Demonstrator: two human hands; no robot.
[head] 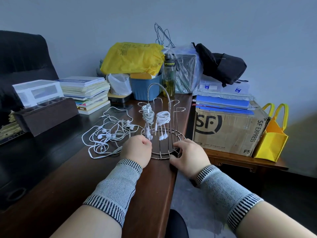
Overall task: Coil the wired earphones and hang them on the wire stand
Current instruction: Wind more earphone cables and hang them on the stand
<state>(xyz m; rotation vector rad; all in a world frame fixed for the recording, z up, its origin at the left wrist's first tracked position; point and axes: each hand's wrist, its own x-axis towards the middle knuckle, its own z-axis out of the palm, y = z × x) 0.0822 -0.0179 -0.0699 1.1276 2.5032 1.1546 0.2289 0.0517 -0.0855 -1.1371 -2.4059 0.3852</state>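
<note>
A chrome wire stand (pixel 162 107) with a round base ring and an arched handle sits on the dark wooden desk near its right edge. Two coiled white earphones hang on its prongs: one on the left (pixel 147 115), one in the middle (pixel 163 117), earbuds dangling. Several loose tangled white earphones (pixel 109 133) lie on the desk left of the stand. My left hand (pixel 137 148) grips the left side of the base ring with curled fingers. My right hand (pixel 187 155) holds the base ring's right front edge.
A stack of books (pixel 87 93), a clear drawer box (pixel 37 91) and a dark tray (pixel 46 114) stand at the left. Behind the stand are a blue bin (pixel 144 88), a bottle (pixel 169 78) and bags. A cardboard box (pixel 228 129) sits right, past the desk's edge.
</note>
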